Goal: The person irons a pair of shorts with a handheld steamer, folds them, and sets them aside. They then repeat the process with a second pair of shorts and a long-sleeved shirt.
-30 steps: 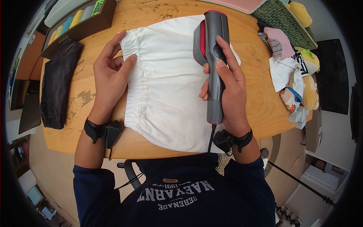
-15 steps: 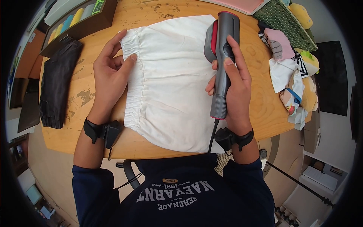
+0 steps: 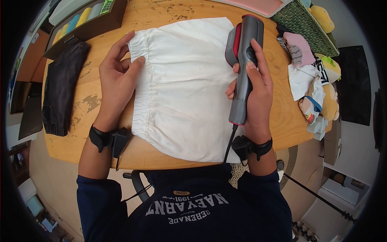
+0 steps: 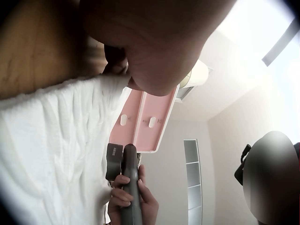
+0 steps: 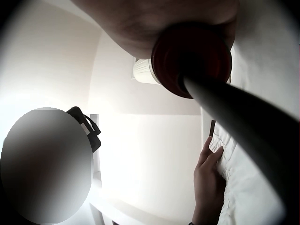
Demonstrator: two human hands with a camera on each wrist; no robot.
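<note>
A person's right-hand grip (image 3: 260,90) is wrapped round a gray handheld iron (image 3: 240,99), thumb and forefinger laid along its body. The left-hand grip (image 3: 121,76) pinches the gathered waistband (image 3: 143,94) of a white garment (image 3: 187,92), spread flat on the wooden desk (image 3: 90,97). The iron's head (image 3: 232,46) sits at the garment's far end from that band; whether it touches the cloth cannot be told from here. If the head is hot, a sweep toward the band could burn the left fingers, and the loose folds running from the gathers could be pressed into hard creases. The cord (image 3: 229,143) drops across the cloth's near corner, where a snag could drag the hem out of line or jerk the iron. The garment also reaches the desk's near edge, so a tug might make it slip. Beyond lie a dark garment (image 3: 64,88) and a box (image 3: 86,30) of rolled cloths on the left, a clothes pile (image 3: 302,82) and green basket (image 3: 308,28) on the right.
</note>
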